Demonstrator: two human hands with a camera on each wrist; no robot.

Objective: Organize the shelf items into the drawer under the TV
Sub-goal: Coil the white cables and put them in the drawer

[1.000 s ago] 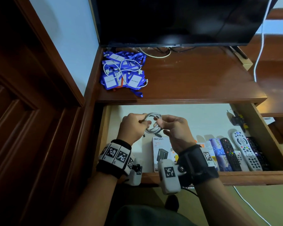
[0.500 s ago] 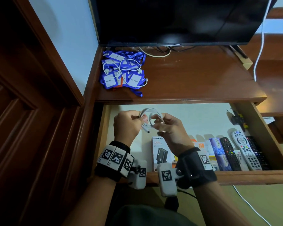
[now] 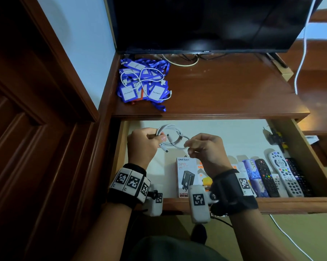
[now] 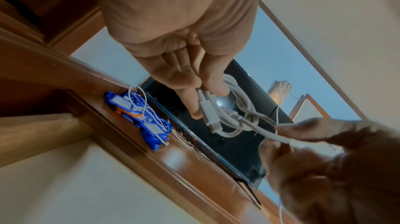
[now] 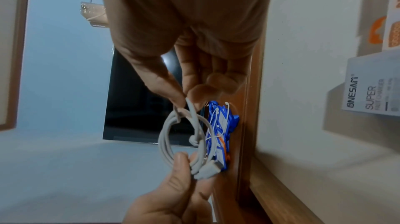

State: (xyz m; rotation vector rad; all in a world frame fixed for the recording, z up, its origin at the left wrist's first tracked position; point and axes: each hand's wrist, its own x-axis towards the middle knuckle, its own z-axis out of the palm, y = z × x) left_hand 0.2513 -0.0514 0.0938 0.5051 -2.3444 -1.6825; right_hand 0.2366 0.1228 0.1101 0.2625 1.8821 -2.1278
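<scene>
White cable [image 3: 171,136], coiled into a small loop, hangs between two hands above the open drawer [image 3: 234,203], towards its left end. The left hand [image 3: 142,146] sits palm inward with the wrist bent up from the forearm; in the left wrist view its thumb and forefinger [image 4: 190,101] pinch the gathered strands together with one plug lying along the forefinger, the other fingers curled behind. The right hand [image 3: 206,147] faces it from the other side, knuckles up, thumb and forefinger closed on a single strand leading out of the loop; in the right wrist view the remaining fingers [image 5: 218,80] are tucked loosely into the palm. Both forearms rise from below the drawer front, each wearing a marker-covered wristband.

Inside the drawer, along the front edge, stand a white charger box [image 3: 185,176], orange-printed boxes beside it, a purple packet [image 3: 253,176] and several remote controls [image 3: 283,174] lined up towards the right. On the wooden shelf [image 3: 224,87] above, near its left end, lies a heap of blue lanyards with badges [image 3: 142,83], a thin white cable [image 3: 145,76] tangled over them. The dark TV [image 3: 206,23] stands at the back of the shelf.
</scene>
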